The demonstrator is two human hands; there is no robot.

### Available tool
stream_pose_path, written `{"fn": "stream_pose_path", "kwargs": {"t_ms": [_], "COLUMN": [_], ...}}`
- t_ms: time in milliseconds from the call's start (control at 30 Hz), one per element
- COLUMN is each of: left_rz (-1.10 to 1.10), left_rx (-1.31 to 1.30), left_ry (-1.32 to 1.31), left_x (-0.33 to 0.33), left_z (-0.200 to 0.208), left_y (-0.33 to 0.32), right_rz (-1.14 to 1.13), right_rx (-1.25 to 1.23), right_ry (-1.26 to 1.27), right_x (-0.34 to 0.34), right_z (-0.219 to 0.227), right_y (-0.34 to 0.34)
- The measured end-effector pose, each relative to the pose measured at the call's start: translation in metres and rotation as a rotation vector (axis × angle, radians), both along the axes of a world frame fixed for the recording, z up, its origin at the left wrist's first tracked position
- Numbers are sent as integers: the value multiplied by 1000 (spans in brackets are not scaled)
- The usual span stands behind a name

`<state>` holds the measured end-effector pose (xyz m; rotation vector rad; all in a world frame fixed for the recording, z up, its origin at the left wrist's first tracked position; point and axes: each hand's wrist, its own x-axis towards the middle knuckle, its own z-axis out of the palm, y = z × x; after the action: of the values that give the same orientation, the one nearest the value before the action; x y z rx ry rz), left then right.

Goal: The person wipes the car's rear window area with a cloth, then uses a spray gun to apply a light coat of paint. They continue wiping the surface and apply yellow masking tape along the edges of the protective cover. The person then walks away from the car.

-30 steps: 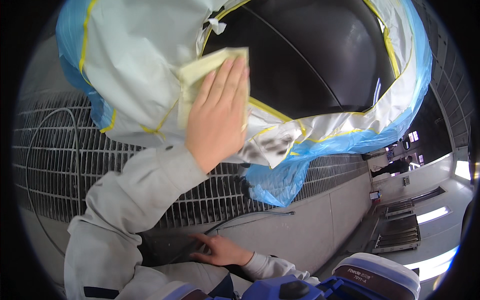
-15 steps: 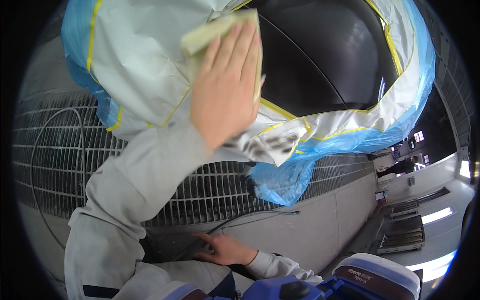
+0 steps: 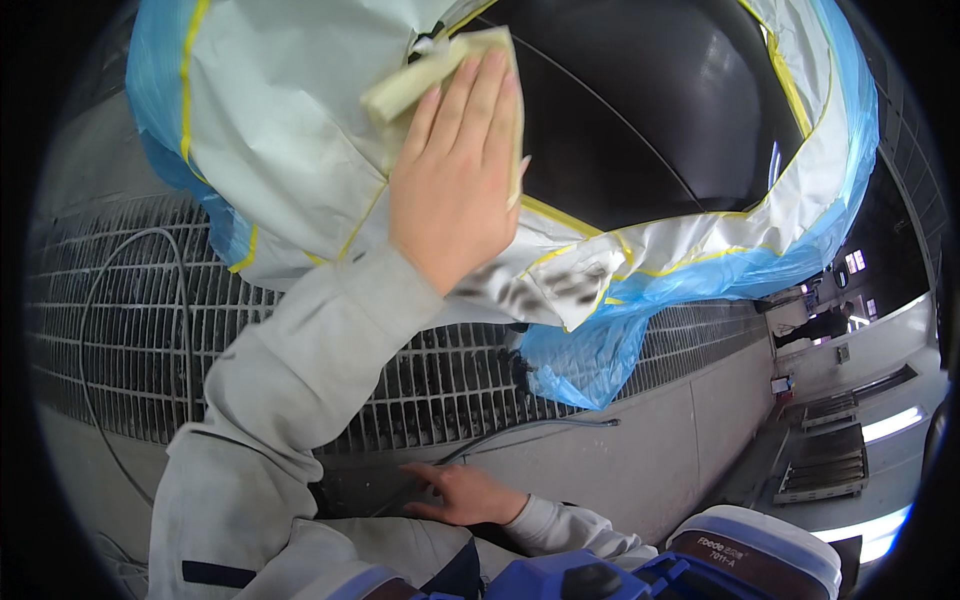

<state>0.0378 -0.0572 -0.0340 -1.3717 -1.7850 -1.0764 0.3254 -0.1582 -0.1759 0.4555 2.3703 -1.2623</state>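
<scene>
My left hand (image 3: 455,180) lies nearly flat over a folded pale yellow cloth (image 3: 400,92), fingers pointing away and thumb at its right edge. The cloth covers the left border of a glossy black curved panel (image 3: 640,110), where white masking paper (image 3: 280,120) begins; what lies under it is hidden. Yellow tape (image 3: 560,217) edges the panel. Lower down, my right hand (image 3: 468,497) is low and close to me, fingers apart, beside a dark hose (image 3: 520,427). Nothing shows in its grasp.
Blue plastic film (image 3: 590,360) hangs below the paper, above a floor grating (image 3: 410,390). A thin cable (image 3: 85,330) loops across the left side. A respirator mask (image 3: 740,550) juts into the lower edge. Another person (image 3: 825,325) stands far off at the right.
Slightly down and left along the panel's border, the cloth has shifted under my left hand. A small dark gap shows beyond it. The whole view has drifted a little; my right hand keeps its pose.
</scene>
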Motion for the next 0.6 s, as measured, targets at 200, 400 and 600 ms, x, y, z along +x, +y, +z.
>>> {"fn": "stream_pose_path", "kwargs": {"t_ms": [200, 400, 600], "left_rz": [1, -11, -25], "left_rx": [-122, 117, 70], "left_ry": [-84, 69, 47], "left_x": [9, -4, -2], "left_z": [22, 44, 57], "left_y": [-7, 13, 17], "right_rz": [-42, -10, -49], "right_rx": [-23, 4, -20], "right_ry": [41, 25, 71], "right_x": [-2, -2, -2], "right_z": [4, 0, 1], "right_y": [6, 3, 8]}}
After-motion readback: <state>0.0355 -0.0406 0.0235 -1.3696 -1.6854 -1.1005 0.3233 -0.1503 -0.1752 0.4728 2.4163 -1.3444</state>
